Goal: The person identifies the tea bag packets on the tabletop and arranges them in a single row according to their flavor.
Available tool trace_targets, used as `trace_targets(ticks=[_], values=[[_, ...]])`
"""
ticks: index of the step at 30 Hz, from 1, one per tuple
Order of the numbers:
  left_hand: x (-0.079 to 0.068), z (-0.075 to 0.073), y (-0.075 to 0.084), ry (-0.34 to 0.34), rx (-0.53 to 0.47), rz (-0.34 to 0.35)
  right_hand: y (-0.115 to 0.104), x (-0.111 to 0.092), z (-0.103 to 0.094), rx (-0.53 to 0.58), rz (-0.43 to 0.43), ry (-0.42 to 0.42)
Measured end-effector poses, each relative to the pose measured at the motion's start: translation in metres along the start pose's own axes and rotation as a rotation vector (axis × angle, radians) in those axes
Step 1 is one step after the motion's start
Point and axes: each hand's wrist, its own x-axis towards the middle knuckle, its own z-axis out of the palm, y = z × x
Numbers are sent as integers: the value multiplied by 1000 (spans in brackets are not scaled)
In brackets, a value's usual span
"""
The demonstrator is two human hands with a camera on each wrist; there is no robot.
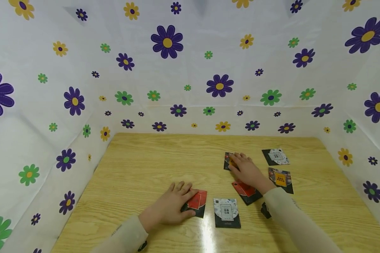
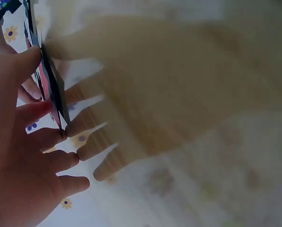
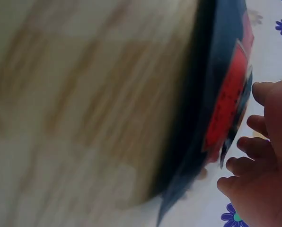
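My left hand point(image 1: 172, 205) lies with spread fingers over the left part of a red and black flat packet point(image 1: 198, 202). In the left wrist view, the thumb and forefinger of that hand point(image 2: 32, 142) meet the edges of the packet point(image 2: 53, 87). Farther back, my right hand point(image 1: 247, 170) reaches over a dark packet with an orange label point(image 1: 227, 161), covering most of it. The right wrist view shows the fingers of this hand point(image 3: 259, 146) extended. Beneath the right wrist, another red and black packet point(image 1: 245, 192) lies tilted on the table.
A white and black packet point(image 1: 227, 212) lies between the forearms. Right of the right hand lie an orange-labelled packet point(image 1: 281, 180) and a second white and black packet point(image 1: 276, 156). Flower-printed white sheets point(image 1: 190, 70) surround the wooden table point(image 1: 145, 158) at the back and sides.
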Motion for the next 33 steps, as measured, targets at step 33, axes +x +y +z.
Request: trace_targets(ticks=[33], values=[[-16, -3, -27, 178, 147, -185, -3, -1, 7, -26, 8, -9]])
